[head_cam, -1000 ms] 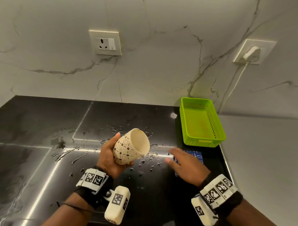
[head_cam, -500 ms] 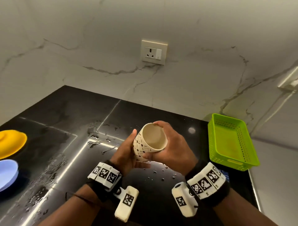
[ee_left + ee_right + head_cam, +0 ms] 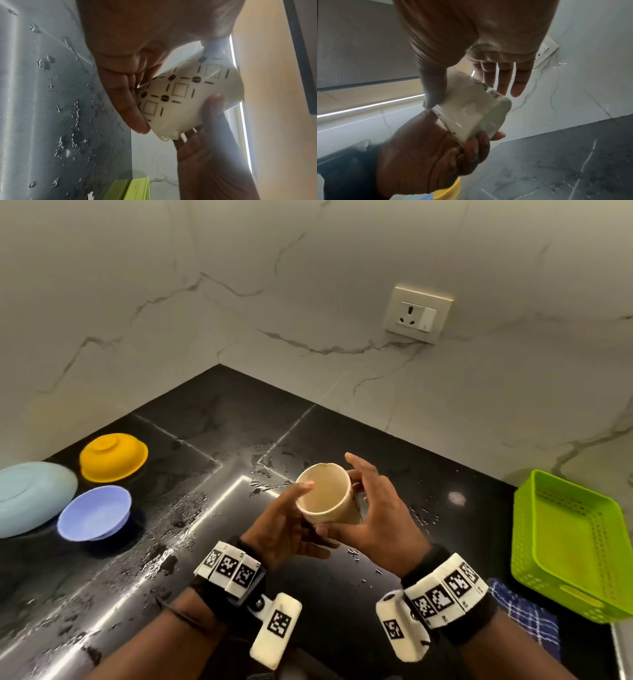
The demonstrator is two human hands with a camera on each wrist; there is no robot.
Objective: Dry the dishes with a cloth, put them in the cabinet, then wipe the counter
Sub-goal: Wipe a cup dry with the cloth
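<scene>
Far left, pale blue plate (image 3: pixel 29 496) cut off by frame edge; yellow bowl (image 3: pixel 114 456) upside down behind, purple bowl (image 3: pixel 94 513) in front, all on wet black counter (image 3: pixel 212 412). Centre: cream cup (image 3: pixel 325 496) w/ dot-and-dash pattern held above counter, mouth tilted toward camera. Left hand (image 3: pixel 281 529) grips it, thumb on rim, fingers curled under base. Right hand (image 3: pixel 378 517) cradles far side, fingers extended; its contact mostly hidden. Right: green basket (image 3: pixel 565 546); blue checked cloth (image 3: pixel 527 618) partly hidden behind right wrist.
</scene>
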